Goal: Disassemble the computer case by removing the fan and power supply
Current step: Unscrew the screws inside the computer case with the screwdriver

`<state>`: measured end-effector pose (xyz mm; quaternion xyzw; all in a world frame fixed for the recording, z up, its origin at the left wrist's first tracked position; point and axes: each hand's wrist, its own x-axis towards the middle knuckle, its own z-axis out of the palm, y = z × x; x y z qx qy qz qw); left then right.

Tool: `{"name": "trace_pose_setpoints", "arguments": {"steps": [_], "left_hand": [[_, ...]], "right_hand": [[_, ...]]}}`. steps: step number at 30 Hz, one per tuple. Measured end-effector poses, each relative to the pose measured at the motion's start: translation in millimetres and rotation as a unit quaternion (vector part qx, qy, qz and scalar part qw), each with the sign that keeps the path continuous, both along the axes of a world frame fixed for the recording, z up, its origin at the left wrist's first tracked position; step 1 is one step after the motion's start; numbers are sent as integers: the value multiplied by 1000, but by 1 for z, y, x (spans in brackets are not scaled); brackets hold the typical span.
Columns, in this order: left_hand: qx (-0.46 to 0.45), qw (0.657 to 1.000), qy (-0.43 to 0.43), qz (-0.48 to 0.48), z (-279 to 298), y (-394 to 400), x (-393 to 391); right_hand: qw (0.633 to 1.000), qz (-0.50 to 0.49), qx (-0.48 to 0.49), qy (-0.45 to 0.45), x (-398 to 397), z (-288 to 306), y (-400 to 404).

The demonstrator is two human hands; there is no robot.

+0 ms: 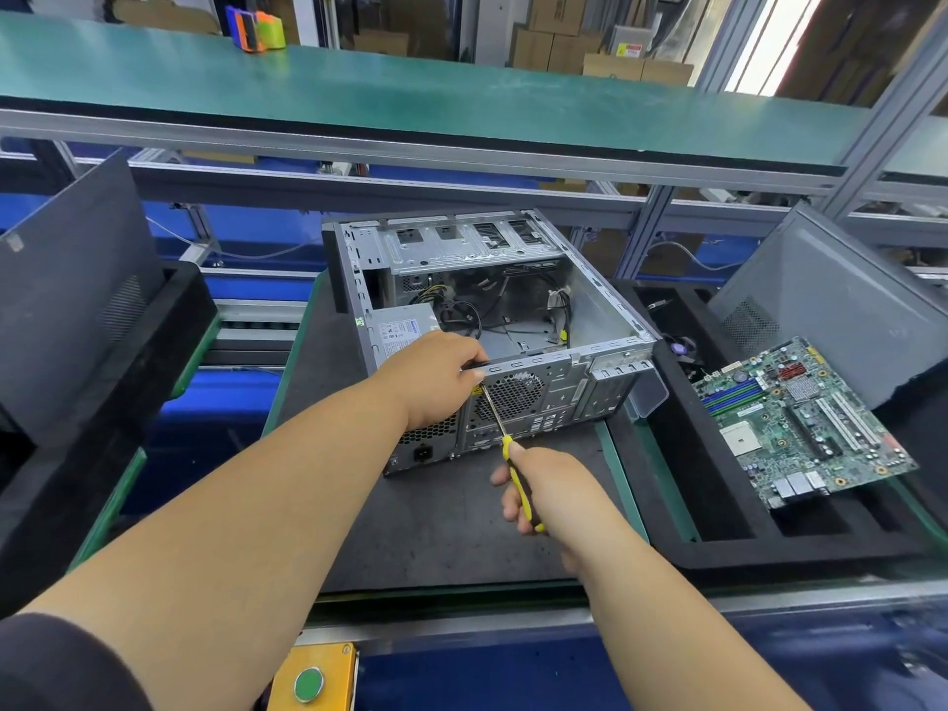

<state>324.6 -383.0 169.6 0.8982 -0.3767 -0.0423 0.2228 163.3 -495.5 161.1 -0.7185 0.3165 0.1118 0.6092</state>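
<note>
Head view looks down on 2 bare forearms working at the rear panel of an open computer case [492, 320], which lies on its side on a dark mat [436, 526]. The left hand [436, 382] is curled over the panel's top edge, fingers hooked inside, steadying the case. The right hand [544, 490] is wrapped around the yellow and black handle of a screwdriver [500, 428]. From that grip the thin shaft runs up and to the left, and its tip ends beside the left hand's knuckles, at the upper left corner of the round fan grille [510, 397]. The tip itself is too small to tell whether it sits in a screw.

Just under and behind the left hand's grip sits the power supply [405, 333], its grey labelled box in the case's near left corner, its socket face below the wrist. The fan behind the grille cannot be seen clearly. Loose cables [461, 320] lie in the case beyond the left fingers. To the right of the screwdriver hand, well apart, a circuit board [800, 423] rests in a black tray [718, 546].

Judging by this, the step in hand is loosening a rear panel screw, for the fan or the power supply. Next calls for firm inward pressure along the shaft while turning, with the left hand holding the case steady.
</note>
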Motion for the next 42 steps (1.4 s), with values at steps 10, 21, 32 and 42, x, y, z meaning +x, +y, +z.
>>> {"name": "trace_pose_setpoints", "arguments": {"steps": [10, 21, 32, 42], "left_hand": [[2, 1000, 6, -1, 0, -1, 0], [2, 1000, 2, -2, 2, 0, -1], [1, 1000, 5, -3, 1, 0, -1], [-1, 1000, 1, -1, 0, -1, 0]], "right_hand": [[842, -63, 531, -70, -9, -5, -5], [994, -65, 89, -10, 1, -3, 9], [828, 119, -547, -17, -5, -4, 11], [893, -87, 440, -27, -7, 1, -15]]}}
